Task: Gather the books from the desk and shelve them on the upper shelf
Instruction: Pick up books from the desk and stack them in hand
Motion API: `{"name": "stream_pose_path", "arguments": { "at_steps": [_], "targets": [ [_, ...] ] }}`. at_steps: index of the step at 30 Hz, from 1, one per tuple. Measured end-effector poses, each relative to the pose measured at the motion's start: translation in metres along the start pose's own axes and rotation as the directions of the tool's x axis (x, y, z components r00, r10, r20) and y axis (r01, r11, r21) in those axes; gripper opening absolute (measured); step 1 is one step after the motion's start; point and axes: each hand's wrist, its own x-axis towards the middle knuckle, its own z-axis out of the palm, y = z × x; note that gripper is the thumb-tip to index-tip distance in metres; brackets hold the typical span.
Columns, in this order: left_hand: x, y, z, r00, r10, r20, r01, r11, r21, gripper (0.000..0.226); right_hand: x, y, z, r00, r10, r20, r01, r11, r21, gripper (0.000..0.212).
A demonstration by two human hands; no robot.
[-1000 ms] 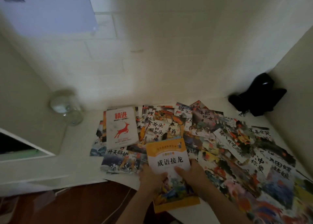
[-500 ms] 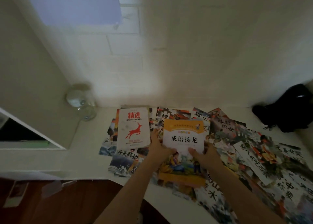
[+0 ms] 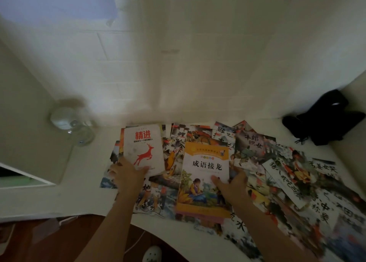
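Left hand (image 3: pixel 126 175) on deer book (image 3: pixel 143 149), right hand's (image 3: pixel 232 184) grip pinching orange book's (image 3: pixel 205 179) right edge

The left hand (image 3: pixel 126 174) rests on the lower edge of the white red-deer book (image 3: pixel 142 148). The right hand (image 3: pixel 233 182) grips the orange-bordered book (image 3: pixel 206 174) over picture books (image 3: pixel 287 172) spread across the tabletop (image 3: pixel 83 194).
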Motion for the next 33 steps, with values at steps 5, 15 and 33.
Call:
{"name": "stream_pose_path", "arguments": {
  "at_steps": [5, 15, 33],
  "targets": [
    [0.015, -0.001, -0.008, 1.000, 0.009, -0.001, -0.009, 0.999, -0.038, 0.079, -0.007, -0.003, 0.002, 1.000, -0.005, -0.016, 0.005, 1.000, 0.000, 0.098],
    [-0.074, 0.053, -0.048, 0.971, 0.232, 0.055, -0.137, 0.732, -0.667, 0.023, -0.001, 0.001, -0.010, 0.992, 0.038, 0.119, -0.049, 0.995, 0.091, 0.063],
    [-0.091, 0.055, 0.030, 0.778, 0.349, 0.522, -0.073, 0.876, -0.477, 0.076, -0.015, 0.010, -0.025, 0.982, -0.082, 0.169, 0.043, 0.974, 0.221, 0.051]
  ]
}}
